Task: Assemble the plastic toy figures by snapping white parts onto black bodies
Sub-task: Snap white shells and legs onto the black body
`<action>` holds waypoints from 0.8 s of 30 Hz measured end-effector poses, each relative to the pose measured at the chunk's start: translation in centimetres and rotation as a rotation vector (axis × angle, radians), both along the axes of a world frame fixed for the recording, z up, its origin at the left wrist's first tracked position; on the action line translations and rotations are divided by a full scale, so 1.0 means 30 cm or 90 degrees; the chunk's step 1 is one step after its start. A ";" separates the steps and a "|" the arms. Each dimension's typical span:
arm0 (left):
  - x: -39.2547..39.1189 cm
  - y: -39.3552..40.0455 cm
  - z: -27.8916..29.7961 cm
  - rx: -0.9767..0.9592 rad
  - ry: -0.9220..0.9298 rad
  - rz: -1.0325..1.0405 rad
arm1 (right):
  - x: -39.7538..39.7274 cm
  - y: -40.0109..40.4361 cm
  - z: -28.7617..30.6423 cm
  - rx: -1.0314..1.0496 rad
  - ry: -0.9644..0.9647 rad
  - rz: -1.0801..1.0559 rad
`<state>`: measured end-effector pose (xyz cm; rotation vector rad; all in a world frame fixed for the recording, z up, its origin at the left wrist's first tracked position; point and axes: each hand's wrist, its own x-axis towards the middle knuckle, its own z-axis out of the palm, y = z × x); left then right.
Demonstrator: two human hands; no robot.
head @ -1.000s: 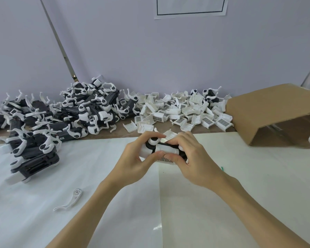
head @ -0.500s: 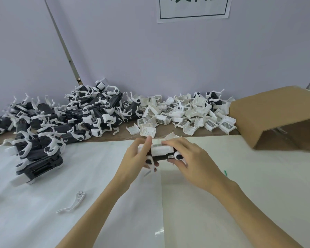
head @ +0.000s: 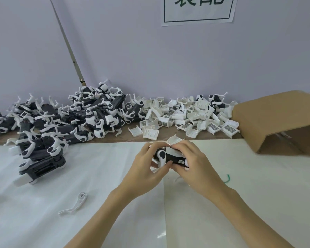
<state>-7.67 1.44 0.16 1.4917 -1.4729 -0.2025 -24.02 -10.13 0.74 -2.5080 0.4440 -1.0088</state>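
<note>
A black toy body (head: 170, 158) with white legs and a white cover on top is held just above the white sheet in the middle. My left hand (head: 145, 169) grips its left end, fingers curled under and thumb near the round white joint. Gripping the right end is my right hand (head: 193, 163), its fingers over the white cover. A heap of assembled black-and-white figures (head: 61, 129) fills the left back. Loose white cover parts (head: 186, 117) lie piled at the back centre.
A single white leg part (head: 75, 204) lies on the sheet at the lower left. An open cardboard box (head: 276, 119) lies on its side at the right. A small green bit (head: 227, 179) sits right of my right hand. The wall stands close behind the piles.
The toy has been turned in my hands, so the black side with the round white joint now faces me. Both hands stayed in the middle, and the view has tipped up slightly.
</note>
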 end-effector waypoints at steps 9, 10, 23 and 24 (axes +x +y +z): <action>-0.010 0.003 0.021 -0.019 0.009 -0.006 | -0.011 0.026 0.021 -0.033 0.000 -0.049; -0.009 0.003 0.024 -0.019 0.011 -0.004 | -0.015 0.023 0.024 -0.043 -0.003 -0.048; 0.018 -0.008 0.013 -0.008 0.149 0.015 | -0.011 -0.012 0.001 -0.031 -0.002 -0.076; 0.020 -0.007 0.016 -0.010 0.156 0.006 | -0.011 -0.013 0.003 -0.044 -0.002 -0.082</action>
